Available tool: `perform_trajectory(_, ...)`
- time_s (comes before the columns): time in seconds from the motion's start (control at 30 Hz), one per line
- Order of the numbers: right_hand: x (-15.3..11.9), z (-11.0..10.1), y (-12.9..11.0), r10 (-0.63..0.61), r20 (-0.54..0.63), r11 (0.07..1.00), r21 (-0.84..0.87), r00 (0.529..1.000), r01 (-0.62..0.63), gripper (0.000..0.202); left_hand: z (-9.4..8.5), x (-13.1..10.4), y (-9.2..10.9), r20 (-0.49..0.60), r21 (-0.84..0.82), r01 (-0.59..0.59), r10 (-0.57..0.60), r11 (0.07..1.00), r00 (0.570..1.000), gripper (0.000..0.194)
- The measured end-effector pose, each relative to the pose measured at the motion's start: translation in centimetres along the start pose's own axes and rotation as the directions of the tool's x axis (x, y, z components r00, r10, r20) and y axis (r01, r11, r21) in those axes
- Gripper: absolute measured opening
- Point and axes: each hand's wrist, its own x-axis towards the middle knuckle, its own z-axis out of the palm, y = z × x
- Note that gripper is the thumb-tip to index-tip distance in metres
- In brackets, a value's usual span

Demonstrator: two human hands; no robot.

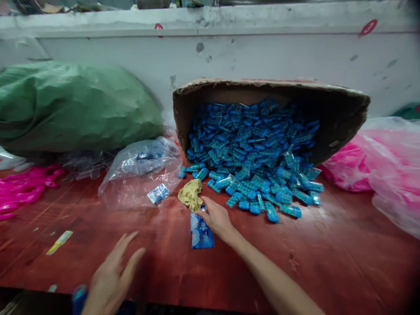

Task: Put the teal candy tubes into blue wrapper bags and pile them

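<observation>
My left hand [111, 275] is held over the front of the red table, fingers and thumb spread, with nothing in it. My right hand [216, 218] reaches in at the middle, its thumb and forefinger apart at the upper end of some overlapping blue printed packets [202, 238]. Right beside those fingertips lies a crumpled yellowish cloth [190, 194]; whether they touch it I cannot tell. Behind the right hand, small blue-capped clear containers with blue beads [256, 188] spill from a cardboard box [344, 127] lying on its side.
A clear plastic bag [131, 170] and a small blue-and-white packet [158, 194] lie left of the cloth. Farther left are a big green sack [78, 105], pink plastic pieces [26, 188] and a yellow-and-white strip [60, 243]. Bagged pink items [351, 166] stand at the right.
</observation>
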Motion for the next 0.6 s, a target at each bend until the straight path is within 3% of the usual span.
perform_trajectory(0.07,1.9,0.9,0.1,0.025,0.016,0.989,-0.147,1.000,-0.023,0.032,4.2,2.1,3.8,0.083,0.015,-0.216,0.214,0.976,0.973,0.048)
perform_trajectory(0.13,2.8,1.6,0.4,0.032,0.033,0.979,-0.202,0.999,-0.024,0.024,8.5,4.7,6.7,0.134,0.050,-0.358,0.349,0.932,0.927,0.051)
perform_trajectory(0.2,2.6,1.6,0.8,0.025,0.038,0.975,-0.221,0.999,-0.016,0.026,12.3,7.1,8.0,0.220,0.110,-0.399,0.369,0.910,0.903,0.056)
perform_trajectory(0.3,0.6,0.5,1.4,0.019,0.025,0.973,-0.232,1.000,-0.013,0.036,16.1,9.0,7.8,0.332,0.106,-0.378,0.326,0.920,0.885,0.057)
perform_trajectory(0.43,-3.5,-0.8,1.4,-0.039,-0.037,0.988,-0.153,0.999,0.033,0.028,17.4,9.2,6.9,0.329,0.070,-0.364,0.323,0.929,0.887,0.054)
perform_trajectory(0.53,-6.0,0.0,1.2,-0.100,-0.025,0.976,-0.196,0.995,0.093,0.021,16.4,8.6,7.1,0.301,0.048,-0.346,0.316,0.937,0.900,0.054)
perform_trajectory(0.6,-7.0,1.1,1.1,-0.101,-0.003,0.953,-0.289,0.995,0.096,0.015,15.1,7.5,7.4,0.186,-0.025,-0.310,0.309,0.950,0.933,0.054)
